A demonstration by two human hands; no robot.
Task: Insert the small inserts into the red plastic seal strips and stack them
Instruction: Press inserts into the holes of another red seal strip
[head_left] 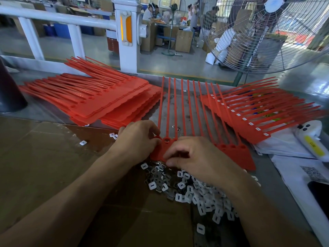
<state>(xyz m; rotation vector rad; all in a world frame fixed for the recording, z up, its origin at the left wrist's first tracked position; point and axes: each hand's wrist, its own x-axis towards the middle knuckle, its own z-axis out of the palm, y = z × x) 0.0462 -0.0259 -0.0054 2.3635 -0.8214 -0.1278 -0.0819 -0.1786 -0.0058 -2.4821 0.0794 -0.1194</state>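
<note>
**Red strips under both hands**

Red seal strips sit stacked at the table's far left edge. I have my left hand curled, pinching the left end of the working strip at mid-table; my right hand curls over its middle, though what it pinches I cannot tell. White inserts lie heaped just beneath. Filled strips fan out far right.

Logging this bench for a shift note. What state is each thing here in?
Red plastic seal strip sheet in work: flat, partly filled.
Left stack of red strips: no inserts visible.
Right stack of red strips: white inserts fitted.
Loose pile of white and metal inserts: scattered.
Left hand: grips sheet.
Right hand: fingers curled at sheet.
</note>
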